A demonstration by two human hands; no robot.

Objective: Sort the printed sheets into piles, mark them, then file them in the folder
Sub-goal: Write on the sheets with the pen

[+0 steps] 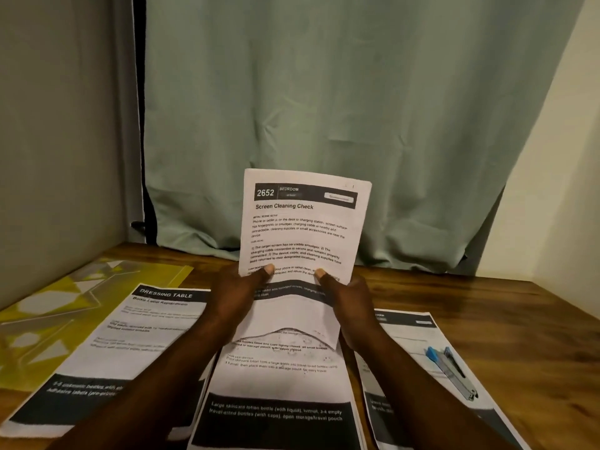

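I hold one printed sheet [302, 228] upright above the table; it is headed "2652 Bedroom, Screen Cleaning Check". My left hand [238, 295] grips its lower left edge with the thumb on the front. My right hand [345, 300] grips the lower right edge the same way. Under the held sheet lies a middle pile [279, 394] of printed sheets. A left pile [130, 349] headed "Dressing Table" sits beside it. A right pile [418, 362] has a blue-capped pen [451, 371] lying on it. A yellow patterned folder [48, 319] lies at the far left.
The wooden table [487, 303] runs back to a green curtain [324, 108]. A grey wall stands at the left and a cream wall at the right. Bare wood shows at the right rear of the table.
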